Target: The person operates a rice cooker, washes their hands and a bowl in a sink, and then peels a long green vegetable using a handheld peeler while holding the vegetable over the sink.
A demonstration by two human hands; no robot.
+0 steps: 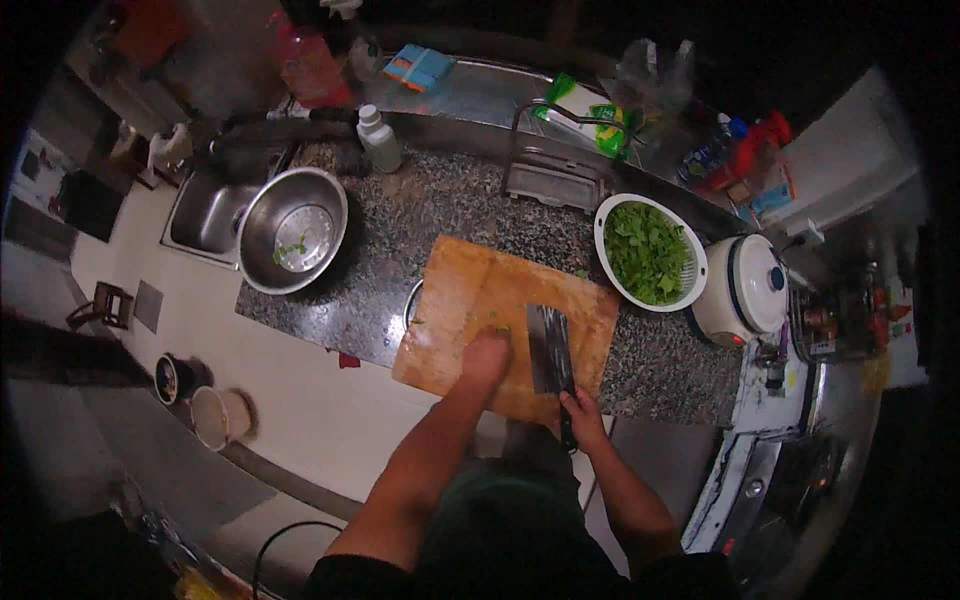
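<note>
A wooden cutting board (455,290) lies on the speckled stone counter in front of me. My right hand (585,414) grips the black handle of a cleaver (548,345), whose broad blade lies over the right part of the board. On the board's left half, my left hand (487,355) is closed, fingers curled down towards the wood. A few small green bits show by its fingertips. Whatever it pinches, if anything, is hidden. Beyond the board to the right, chopped leafy greens (645,250) fill a white colander (604,238).
A steel bowl (338,231) with a few leaf scraps sits left, beside the sink (203,215). Behind stand a white bottle (379,143) and a rack (556,183). A white electric cooker (722,303) stands right of the colander. Two buckets (215,420) are on the floor.
</note>
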